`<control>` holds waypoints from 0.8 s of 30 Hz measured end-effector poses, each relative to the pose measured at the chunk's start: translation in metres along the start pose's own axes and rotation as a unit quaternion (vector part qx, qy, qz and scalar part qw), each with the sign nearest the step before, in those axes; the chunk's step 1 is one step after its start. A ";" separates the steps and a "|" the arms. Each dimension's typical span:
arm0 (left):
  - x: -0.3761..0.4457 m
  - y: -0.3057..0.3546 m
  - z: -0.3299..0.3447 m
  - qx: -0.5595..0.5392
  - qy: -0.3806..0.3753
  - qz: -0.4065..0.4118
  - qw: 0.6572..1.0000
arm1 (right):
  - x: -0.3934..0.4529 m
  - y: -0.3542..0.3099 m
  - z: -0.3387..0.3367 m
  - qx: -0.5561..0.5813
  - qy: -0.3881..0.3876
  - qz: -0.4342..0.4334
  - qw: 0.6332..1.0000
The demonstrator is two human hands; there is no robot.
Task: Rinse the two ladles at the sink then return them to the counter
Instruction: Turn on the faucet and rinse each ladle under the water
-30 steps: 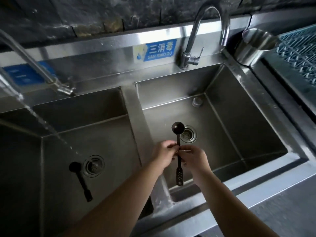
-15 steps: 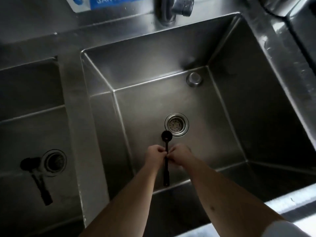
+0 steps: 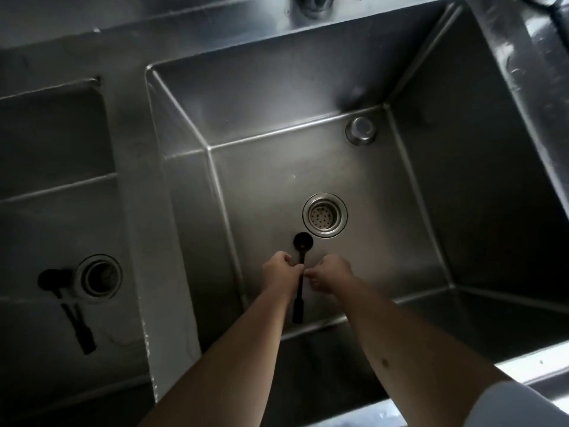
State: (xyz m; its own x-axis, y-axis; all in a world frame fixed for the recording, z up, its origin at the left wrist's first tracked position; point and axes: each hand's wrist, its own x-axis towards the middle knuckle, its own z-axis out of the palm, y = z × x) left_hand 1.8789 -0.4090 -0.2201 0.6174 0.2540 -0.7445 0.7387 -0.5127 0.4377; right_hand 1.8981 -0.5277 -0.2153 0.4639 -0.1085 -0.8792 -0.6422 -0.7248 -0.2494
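At the bottom of the frame both forearms reach up into the right basin, low in the centre of the picture. The left hand has its fingers curled shut around the shaft of the held ladle, gripping it near mid-length. The right hand sits just beside the shaft on the opposite side, fingers curled in a loose fist; whether its fingertips touch the shaft cannot be told. The long axis of the held ladle runs nearly straight up and down the frame: the handle end points toward the bottom edge, below both hands, and the bowl points up, just short of the drain strainer. No running water shows in this basin. Judged from this layout, the left hand controls the tool, and any lift out toward the bench would follow the handle axis back toward the person. Farther off, at the lower left of the frame, the second ladle lies flat on the floor of the left basin, its bowl beside that basin's drain and its handle angled down and to the right, well apart from both hands and nearer to the left one.
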 end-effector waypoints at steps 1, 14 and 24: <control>-0.007 0.007 -0.008 0.002 0.003 0.014 1.000 | -0.011 -0.005 -0.006 0.021 0.005 0.001 1.000; -0.114 0.032 -0.247 -0.010 0.165 0.313 0.935 | -0.221 -0.186 -0.004 0.022 0.206 -0.312 0.927; -0.099 -0.151 -0.375 -0.167 0.125 0.103 0.973 | -0.234 -0.294 0.194 -0.012 0.032 -0.335 0.942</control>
State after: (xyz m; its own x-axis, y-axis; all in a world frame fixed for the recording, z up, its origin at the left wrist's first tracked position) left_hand 1.8078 -0.0487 -0.0238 0.7778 0.3864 -0.4956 0.6125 -0.2896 0.7355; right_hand 1.8594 -0.1572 -0.0149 0.7959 0.3389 -0.5017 -0.1789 -0.6600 -0.7296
